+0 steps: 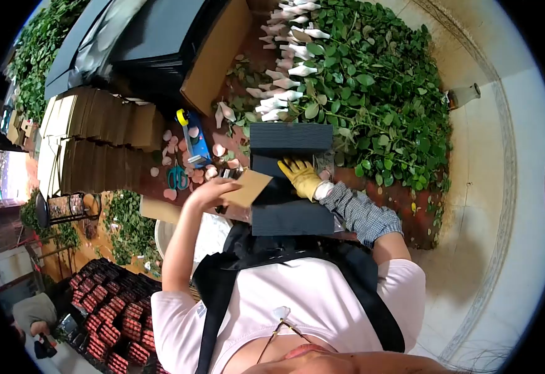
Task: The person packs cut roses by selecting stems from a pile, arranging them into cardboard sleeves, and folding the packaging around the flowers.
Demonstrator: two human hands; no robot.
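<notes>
My bare left hand (215, 192) grips a small tan cardboard piece (251, 188) over the left edge of the black wrapping sheet. My right hand (300, 177), in a yellow glove with a checked sleeve above it, lies with fingers spread on the dark middle of that sheet. The sheet has a ribbed black panel (291, 138) on its far side and another ribbed black panel (292, 217) close to my body. Clear plastic shows at its right edge.
Leafy stems (378, 93) with white-sleeved flower heads (285, 100) lie at the far right. Left of the sheet are a blue tape dispenser (197, 143), teal scissors (177, 178) and loose petals. Stacked cardboard (98, 118) and black sheets (160, 31) stand farther left.
</notes>
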